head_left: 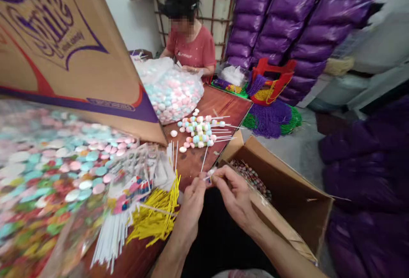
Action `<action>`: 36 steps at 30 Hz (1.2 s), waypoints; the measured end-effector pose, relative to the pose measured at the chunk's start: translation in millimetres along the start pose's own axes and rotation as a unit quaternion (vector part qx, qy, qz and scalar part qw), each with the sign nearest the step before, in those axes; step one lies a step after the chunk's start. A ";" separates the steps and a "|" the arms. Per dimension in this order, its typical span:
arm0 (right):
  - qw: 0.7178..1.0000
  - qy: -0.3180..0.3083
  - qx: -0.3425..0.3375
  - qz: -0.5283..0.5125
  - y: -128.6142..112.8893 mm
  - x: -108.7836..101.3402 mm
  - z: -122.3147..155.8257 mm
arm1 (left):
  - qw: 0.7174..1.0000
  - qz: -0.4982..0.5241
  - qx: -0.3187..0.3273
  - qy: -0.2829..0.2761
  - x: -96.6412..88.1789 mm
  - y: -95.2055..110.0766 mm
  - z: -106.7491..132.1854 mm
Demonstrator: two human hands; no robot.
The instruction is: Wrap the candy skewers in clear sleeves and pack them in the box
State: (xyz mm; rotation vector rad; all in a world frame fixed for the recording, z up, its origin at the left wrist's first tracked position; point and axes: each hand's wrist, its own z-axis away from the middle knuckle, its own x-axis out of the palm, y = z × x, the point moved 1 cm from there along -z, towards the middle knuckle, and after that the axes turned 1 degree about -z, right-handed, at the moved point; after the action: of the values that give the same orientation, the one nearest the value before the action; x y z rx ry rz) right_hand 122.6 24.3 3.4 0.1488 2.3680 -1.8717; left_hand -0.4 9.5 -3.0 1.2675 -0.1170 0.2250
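Above my lap, my left hand (pixel 192 201) pinches a candy stick in a clear printed wrapper (pixel 208 177); its thin white stick (pixel 204 161) points up and away. My right hand (pixel 234 193) is closed at the wrapper's other side, thumb and forefinger pressed together on it. A hint of yellow shows at those fingertips, too small to make out. Left of my left hand lie a bunch of yellow twist ties (pixel 156 214), white sticks (pixel 110 237) and flat clear printed wrappers (pixel 143 167). Beyond my hands, skewered pastel marshmallow candies (pixel 200 131) are piled on the table.
Loose candies (pixel 73 171) cover the left side beside a large printed carton (pixel 105 56). An open cardboard box (pixel 294 201) at my right holds finished-looking sticks. Across the table sits a co-worker (pixel 191 44) behind a candy bag (pixel 175 93). Purple packs (pixel 255 18) are stacked behind.
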 end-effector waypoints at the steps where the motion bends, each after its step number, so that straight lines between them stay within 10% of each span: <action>1: 0.999 0.015 0.024 -0.016 0.8 -4.0 4.3 | 1.000 0.006 -0.019 -0.002 5.2 -0.2 1.9; 7: 0.986 0.065 0.154 -0.030 8.2 -32.7 32.2 | 0.992 0.081 -0.099 -0.012 36.9 -2.4 10.6; 17: 0.923 0.117 0.316 -0.185 22.5 -67.4 61.7 | 0.992 0.045 -0.033 -0.110 69.4 -23.0 6.2; 19: 0.908 0.158 0.317 -0.222 33.7 -75.5 52.1 | 0.995 -0.022 0.050 -0.089 46.7 -7.8 -0.8; 23: 0.868 0.236 0.323 -0.295 57.8 -90.2 27.0 | 0.954 -0.171 0.185 0.162 -51.6 32.2 -12.0; 25: 0.872 0.231 0.324 -0.285 63.1 -87.4 19.9 | 0.905 -0.240 0.190 0.296 -109.0 44.1 -14.7; 28: 0.901 0.182 0.304 -0.252 59.1 -63.7 19.2 | 0.863 -0.330 0.139 0.356 -170.5 44.6 -18.0; 36: 0.965 0.035 0.194 -0.172 25.3 16.2 23.4 | 0.862 -0.306 0.137 0.380 -186.0 31.6 -17.9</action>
State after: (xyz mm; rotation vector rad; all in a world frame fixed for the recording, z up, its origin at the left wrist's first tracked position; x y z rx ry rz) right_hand 111.2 7.4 -28.8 -0.1783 2.1469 -2.5159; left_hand -189.1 16.3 -18.1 1.3475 1.0209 0.1772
